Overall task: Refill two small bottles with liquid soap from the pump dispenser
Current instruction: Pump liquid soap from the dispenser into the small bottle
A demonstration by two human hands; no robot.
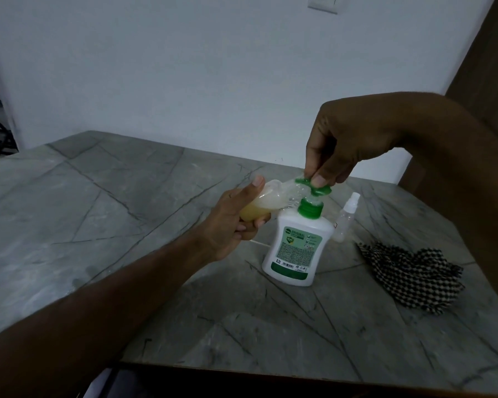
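Head view: near the table's (69, 214) right edge, a tilted, part-filled small bottle (266, 201) is clamped in the left hand (230, 225) at the pump dispenser's (296, 245) spout while right hand (348, 142) fingertips are pressed on the green pump head (318, 188); soap is likely spilled if the mouth slips off, or the dispenser tipped by an off-centre press.

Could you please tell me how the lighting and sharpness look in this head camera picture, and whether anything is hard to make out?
Head view: dim, bluish light with no glare; both forearms are dark. The small bottle in the left hand is smeared near the green pump head, so its mouth is unclear. The dispenser label is too small to read. Wide-angle bending shows along the table edges.
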